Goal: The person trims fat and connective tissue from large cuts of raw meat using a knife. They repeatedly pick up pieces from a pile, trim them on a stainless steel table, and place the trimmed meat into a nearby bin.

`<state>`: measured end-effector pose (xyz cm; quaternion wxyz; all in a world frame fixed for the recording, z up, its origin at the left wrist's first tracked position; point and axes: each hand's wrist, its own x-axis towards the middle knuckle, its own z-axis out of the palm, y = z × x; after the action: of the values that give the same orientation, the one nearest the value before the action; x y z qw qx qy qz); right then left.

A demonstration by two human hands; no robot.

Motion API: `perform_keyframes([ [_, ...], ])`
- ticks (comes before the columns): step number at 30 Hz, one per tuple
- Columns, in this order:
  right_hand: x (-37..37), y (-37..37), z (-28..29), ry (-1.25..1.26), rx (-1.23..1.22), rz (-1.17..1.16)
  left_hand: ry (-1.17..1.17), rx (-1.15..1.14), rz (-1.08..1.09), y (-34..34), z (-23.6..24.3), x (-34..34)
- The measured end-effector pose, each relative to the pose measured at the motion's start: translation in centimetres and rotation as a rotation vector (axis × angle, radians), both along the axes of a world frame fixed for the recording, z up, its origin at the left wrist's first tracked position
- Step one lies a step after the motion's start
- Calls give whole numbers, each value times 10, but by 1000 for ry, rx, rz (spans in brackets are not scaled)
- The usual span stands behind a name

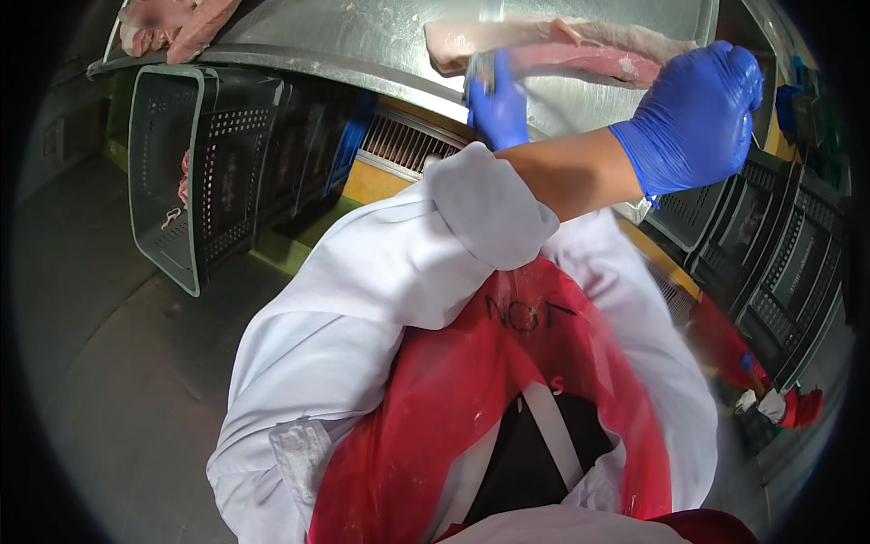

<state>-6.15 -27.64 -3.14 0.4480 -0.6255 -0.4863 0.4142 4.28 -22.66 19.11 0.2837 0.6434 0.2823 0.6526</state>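
Note:
My left hand point(698, 118) in a blue glove crosses over to the right end of a long pale-pink cut of meat point(562, 45) on the steel table point(353, 32). Its fingers are curled into a fist; whatever they may hold is hidden. My right hand point(498, 109), also gloved, is partly behind my left forearm, below the meat's left part, closed around a blurred grey object that I cannot make out.
More meat point(199, 23) lies at the table's upper left. A grey perforated crate point(236, 172) with some scraps stands at left, above a grey floor. Stacked dark crates point(761, 263) line the right, beside red and white items point(788, 408). A metal grating point(408, 140) is under the table edge.

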Motion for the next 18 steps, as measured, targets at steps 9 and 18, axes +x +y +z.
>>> perform_keyframes([
  [9, -30, 33, -13, 10, -6, 95, -96, 144, 113, 14, 39, 1],
  [18, -22, 15, 58, 300, -259, 111, 3, 298, 158, 30, 53, 68],
])
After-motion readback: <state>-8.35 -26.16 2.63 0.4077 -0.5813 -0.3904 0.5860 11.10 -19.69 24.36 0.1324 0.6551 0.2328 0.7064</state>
